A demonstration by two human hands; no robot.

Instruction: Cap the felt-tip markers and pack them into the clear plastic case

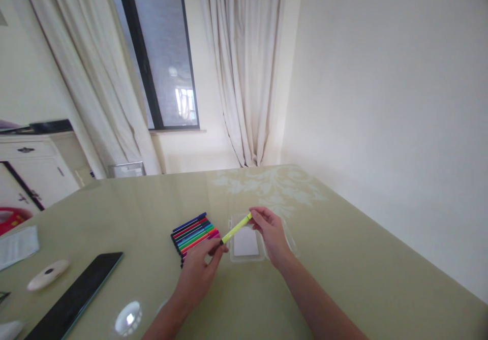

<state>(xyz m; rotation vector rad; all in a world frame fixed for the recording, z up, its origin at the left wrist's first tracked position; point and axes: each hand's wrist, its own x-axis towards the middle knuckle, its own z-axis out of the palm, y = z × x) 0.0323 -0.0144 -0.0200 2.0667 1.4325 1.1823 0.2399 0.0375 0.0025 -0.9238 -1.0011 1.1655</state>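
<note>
A yellow marker is held slantwise between my two hands, above the table. My left hand pinches its dark lower end, and my right hand grips the upper end with thumb and fingers. Just beyond my left hand lies a row of coloured markers, side by side, in blue, red, black, green, orange and pink; my hand covers part of the row. Under the yellow marker and beside my right hand is a clear plastic case with a white card in it. My right hand hides part of the case.
On the left of the green table lie a black tablet-like slab, a white oval object and some paper. A white wall borders the table's right side. Curtains hang behind.
</note>
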